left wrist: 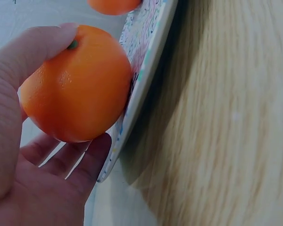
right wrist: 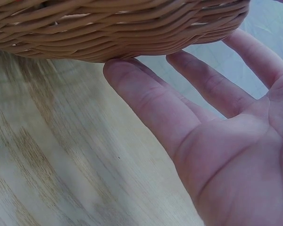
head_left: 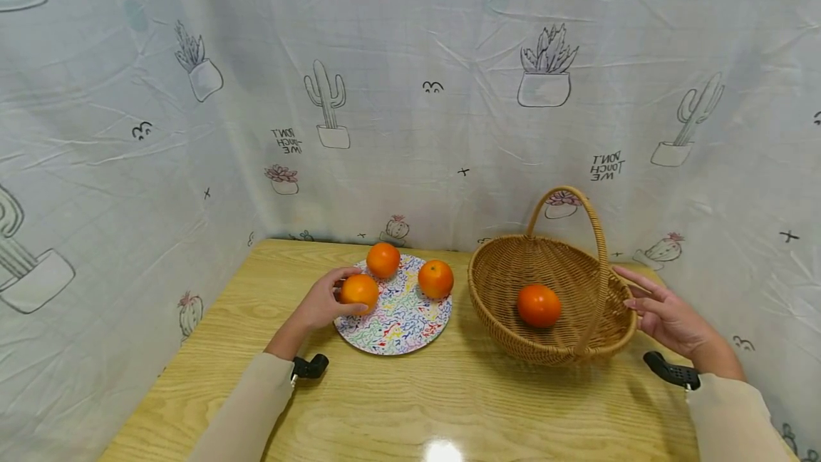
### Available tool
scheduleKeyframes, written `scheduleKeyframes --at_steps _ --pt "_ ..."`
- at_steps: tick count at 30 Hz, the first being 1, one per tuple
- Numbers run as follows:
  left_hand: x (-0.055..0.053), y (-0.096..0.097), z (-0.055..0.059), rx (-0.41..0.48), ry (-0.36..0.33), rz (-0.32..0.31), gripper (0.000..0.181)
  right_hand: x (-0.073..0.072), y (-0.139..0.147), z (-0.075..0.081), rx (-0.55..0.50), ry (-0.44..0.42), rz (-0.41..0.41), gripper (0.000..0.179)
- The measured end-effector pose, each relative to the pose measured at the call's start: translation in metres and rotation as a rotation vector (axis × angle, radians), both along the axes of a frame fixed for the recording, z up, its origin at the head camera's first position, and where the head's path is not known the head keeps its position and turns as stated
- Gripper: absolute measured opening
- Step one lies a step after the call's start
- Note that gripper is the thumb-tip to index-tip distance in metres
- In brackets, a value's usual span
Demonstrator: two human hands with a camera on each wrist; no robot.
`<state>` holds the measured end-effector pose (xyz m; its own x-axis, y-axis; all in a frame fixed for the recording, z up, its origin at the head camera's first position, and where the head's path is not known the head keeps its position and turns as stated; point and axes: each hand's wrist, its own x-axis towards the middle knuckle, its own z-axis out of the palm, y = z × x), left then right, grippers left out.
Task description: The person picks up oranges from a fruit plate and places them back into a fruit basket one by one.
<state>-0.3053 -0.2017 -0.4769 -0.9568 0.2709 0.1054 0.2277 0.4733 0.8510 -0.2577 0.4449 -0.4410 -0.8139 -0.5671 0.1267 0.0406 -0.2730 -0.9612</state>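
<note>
My left hand (head_left: pixel 321 303) holds an orange (head_left: pixel 359 294) at the left side of a round plate (head_left: pixel 398 330) with a colourful squiggle pattern. In the left wrist view the thumb lies over the orange (left wrist: pixel 80 89) near its green stem spot, fingers beneath, and the fruit appears to touch the plate (left wrist: pixel 132 106). Two more oranges sit on the plate, a rear one (head_left: pixel 383 260) and a right one (head_left: pixel 436 279). With fairly straight fingers, my right hand (head_left: pixel 673 319) touches the right side of a wicker basket (head_left: pixel 507 337). A redder, smooth round fruit (head_left: pixel 539 306) lies inside the basket.
The light wood table (head_left: pixel 359 405) meets a pale curtain (head_left: pixel 410 162) with plant drawings at its back and sides. An arched handle (head_left: pixel 599 234) rises over the basket. Black wrist devices sit on the left wrist (head_left: pixel 311 366) and right wrist (head_left: pixel 670 371).
</note>
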Motion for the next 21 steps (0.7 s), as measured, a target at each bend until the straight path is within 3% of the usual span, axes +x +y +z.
scheduleKeyframes --at_steps 9,21 --pt "0.002 0.0005 -0.0021 0.016 0.016 0.023 0.074 0.001 -0.0017 0.0008 -0.039 -0.002 0.023 0.069" --pt "0.0017 0.0003 -0.0024 -0.007 0.008 0.047 0.07 0.0029 -0.0031 0.0016 0.005 0.003 -0.004 0.069"
